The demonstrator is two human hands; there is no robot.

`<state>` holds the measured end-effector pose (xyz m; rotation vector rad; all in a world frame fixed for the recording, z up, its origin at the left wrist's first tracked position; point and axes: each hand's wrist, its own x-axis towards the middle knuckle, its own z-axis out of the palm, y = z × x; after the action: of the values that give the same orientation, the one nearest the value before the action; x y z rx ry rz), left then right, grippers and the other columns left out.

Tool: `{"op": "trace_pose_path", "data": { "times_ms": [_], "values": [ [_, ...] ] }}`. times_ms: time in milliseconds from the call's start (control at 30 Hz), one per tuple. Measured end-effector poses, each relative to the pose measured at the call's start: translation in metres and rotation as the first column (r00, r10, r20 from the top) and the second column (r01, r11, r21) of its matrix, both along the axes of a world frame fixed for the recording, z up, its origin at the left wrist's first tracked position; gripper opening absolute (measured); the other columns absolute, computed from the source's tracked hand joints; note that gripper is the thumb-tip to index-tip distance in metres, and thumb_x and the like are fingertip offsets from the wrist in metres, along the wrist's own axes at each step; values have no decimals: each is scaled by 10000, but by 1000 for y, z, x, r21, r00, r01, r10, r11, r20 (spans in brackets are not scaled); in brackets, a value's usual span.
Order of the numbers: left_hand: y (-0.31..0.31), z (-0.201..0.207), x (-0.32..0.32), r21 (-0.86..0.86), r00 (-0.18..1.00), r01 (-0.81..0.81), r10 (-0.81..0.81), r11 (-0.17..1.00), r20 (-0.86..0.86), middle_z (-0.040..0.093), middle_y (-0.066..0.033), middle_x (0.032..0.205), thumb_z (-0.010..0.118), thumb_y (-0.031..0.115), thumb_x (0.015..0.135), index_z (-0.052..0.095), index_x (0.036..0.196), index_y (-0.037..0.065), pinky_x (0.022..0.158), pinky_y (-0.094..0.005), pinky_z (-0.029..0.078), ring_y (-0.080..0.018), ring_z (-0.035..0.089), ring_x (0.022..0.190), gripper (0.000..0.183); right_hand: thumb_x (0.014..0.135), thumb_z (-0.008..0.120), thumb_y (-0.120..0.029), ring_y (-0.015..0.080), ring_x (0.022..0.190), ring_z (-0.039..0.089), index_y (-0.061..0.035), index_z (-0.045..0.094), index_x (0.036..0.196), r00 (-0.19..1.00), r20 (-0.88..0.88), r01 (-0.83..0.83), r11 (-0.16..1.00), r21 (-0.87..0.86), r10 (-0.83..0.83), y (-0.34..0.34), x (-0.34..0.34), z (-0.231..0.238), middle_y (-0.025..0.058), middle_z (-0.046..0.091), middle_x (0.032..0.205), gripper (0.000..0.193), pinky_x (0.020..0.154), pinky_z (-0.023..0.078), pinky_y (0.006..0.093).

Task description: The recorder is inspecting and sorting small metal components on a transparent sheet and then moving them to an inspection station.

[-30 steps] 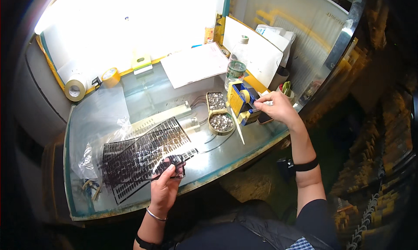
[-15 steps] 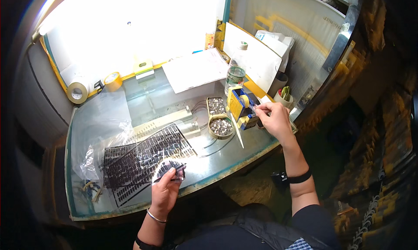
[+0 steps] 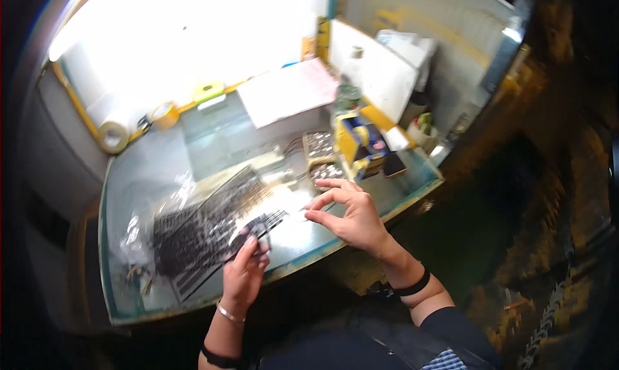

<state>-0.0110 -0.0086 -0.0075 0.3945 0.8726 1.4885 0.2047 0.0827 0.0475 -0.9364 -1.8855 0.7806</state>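
Observation:
My left hand [image 3: 245, 273] grips a small piece of dark-and-clear film [image 3: 259, 228] between thumb and fingers, above the table's near edge. To its right, my right hand [image 3: 351, 216] pinches thumb and forefinger together on what looks like a short bit of clear tape, blurred and hard to see. Dark patterned film sheets [image 3: 193, 234] lie overlapping on the glass tabletop left of my hands. Beyond the right hand stands a blue and yellow tape dispenser [image 3: 362, 144]. Two small tins of tiny silvery pieces [image 3: 327, 171] sit beside it, the nearer one partly hidden by my fingers.
A pinkish-white paper [image 3: 287, 93] lies toward the back, with a clear bottle [image 3: 348, 94] at its right. Tape rolls [image 3: 165, 115] rest at the back left. Crumpled clear plastic [image 3: 138, 225] covers the left side. The glass table's edge [image 3: 309, 259] runs close in front of me.
My right hand has left the tape dispenser and come left and nearer, close to the left hand. The film in my left hand has tilted and risen slightly.

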Motion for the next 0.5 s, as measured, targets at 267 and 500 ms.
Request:
{"op": "trace_pose_path", "data": {
  "times_ms": [267, 500],
  "values": [
    [3, 1, 3, 108, 996, 88, -91, 990, 19, 611, -38, 863, 536, 141, 949, 514, 1126, 95, 655, -249, 416, -104, 538, 768, 184, 764, 752, -181, 312, 1293, 316, -114, 701, 809, 994, -25, -103, 994, -46, 102, -39, -38, -32, 176, 392, 1419, 96, 1077, 196, 424],
    [1, 3, 2, 90, 997, 77, -79, 993, 11, 610, -30, 869, 537, 163, 951, 565, 1053, 90, 666, -240, 419, -99, 533, 768, 129, 762, 756, -202, 362, 1327, 230, -138, 719, 821, 996, 13, -86, 995, -52, 87, -42, -51, -37, 160, 364, 1439, 94, 1086, 160, 450]
  ]
}}
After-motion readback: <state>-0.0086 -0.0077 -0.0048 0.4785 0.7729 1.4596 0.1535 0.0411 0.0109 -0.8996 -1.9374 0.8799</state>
